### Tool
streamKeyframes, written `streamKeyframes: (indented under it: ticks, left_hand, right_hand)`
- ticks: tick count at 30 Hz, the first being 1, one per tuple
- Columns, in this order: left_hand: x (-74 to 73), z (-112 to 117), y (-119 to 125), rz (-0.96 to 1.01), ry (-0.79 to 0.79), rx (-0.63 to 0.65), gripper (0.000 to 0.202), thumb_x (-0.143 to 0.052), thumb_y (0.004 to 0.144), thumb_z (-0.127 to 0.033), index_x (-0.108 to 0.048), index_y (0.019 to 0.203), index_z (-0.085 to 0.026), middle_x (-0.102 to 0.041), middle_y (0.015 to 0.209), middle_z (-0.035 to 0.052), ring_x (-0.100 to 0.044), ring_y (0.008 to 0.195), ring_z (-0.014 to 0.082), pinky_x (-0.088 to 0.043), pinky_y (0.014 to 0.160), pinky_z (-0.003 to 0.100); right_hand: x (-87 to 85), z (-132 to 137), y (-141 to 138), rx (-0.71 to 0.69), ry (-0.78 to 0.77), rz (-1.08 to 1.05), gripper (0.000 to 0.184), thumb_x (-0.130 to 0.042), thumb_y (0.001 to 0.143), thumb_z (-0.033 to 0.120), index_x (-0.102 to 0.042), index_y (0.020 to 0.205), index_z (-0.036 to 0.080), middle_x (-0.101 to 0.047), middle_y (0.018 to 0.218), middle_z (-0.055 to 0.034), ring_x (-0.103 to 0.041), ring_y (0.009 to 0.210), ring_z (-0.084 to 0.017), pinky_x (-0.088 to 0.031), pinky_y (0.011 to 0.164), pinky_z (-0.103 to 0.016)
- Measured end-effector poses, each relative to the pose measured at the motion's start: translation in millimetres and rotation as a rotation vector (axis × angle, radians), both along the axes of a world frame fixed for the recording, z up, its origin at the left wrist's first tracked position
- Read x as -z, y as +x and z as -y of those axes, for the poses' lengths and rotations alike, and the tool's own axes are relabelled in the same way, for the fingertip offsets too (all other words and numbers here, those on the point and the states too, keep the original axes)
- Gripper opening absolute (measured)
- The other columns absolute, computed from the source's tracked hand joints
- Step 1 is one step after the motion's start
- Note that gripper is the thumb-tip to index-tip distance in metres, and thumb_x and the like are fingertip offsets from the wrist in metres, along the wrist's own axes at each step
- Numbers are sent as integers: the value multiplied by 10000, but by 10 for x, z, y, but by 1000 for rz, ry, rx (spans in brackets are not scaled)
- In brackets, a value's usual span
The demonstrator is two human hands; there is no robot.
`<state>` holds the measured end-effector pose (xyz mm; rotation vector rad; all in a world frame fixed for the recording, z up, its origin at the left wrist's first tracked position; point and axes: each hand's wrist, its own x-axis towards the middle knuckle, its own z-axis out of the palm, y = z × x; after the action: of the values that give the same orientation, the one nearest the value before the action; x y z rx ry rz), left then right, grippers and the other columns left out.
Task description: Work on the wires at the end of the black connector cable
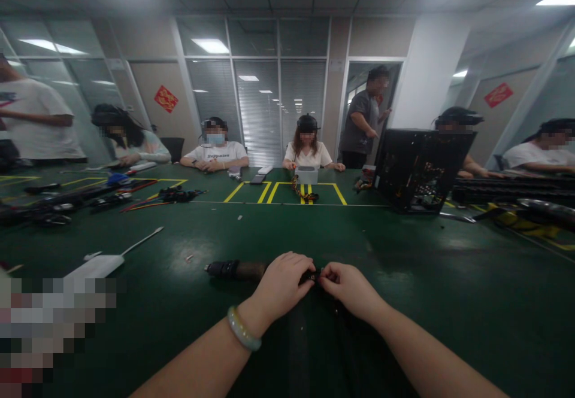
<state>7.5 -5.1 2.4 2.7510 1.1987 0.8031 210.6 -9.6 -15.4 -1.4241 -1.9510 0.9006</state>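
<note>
A dark, stick-shaped electric screwdriver (240,269) lies across the green table with its chuck end to the left. My left hand (284,277), with a pale bangle (242,329) on its wrist, is closed over the tool's right-hand part. Close beside it, my right hand (348,284) pinches with thumb and forefinger at the tool's right end. A small dark part shows between the two hands, but what the right fingers hold is too small to make out. Below them a dark strip or cable runs toward me, hard to see.
A white power strip (96,266) with a cable lies left. Bundled wires (175,194) sit farther back. A black computer case (422,170) stands at back right, and a white box (306,175) lies opposite. Several people sit or stand around the table (449,278).
</note>
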Motion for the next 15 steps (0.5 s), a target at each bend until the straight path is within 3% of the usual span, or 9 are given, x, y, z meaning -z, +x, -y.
streamKeyframes:
  ticks: [5,11,15]
  left_hand:
    - [7,-5,-1,-14,11,2,78,-624,829,-193,-612,897,-228,-643,1122,-1,-564,1086,193,-352,1055,425]
    - [-1,3,8,-10,22,15,171,-628,820,-196,-602,983,-241,-640,1136,2,-563,1103,195,-332,1079,433]
    - [14,-4,1,-18,22,-2,117,-626,828,-225,-603,942,-227,-634,1156,17,-552,1126,203,-328,1084,438]
  right_hand:
    - [-4,8,-11,5,8,-3,146,-575,845,300,-663,852,184,-682,754,-4,-604,651,-138,-394,555,-205]
    - [-10,11,-14,14,0,-11,152,-573,845,310,-655,834,182,-673,735,-2,-594,631,-136,-387,539,-203]
    - [3,5,-8,2,-10,-14,160,-570,849,315,-661,856,184,-680,759,-5,-600,641,-138,-399,547,-203]
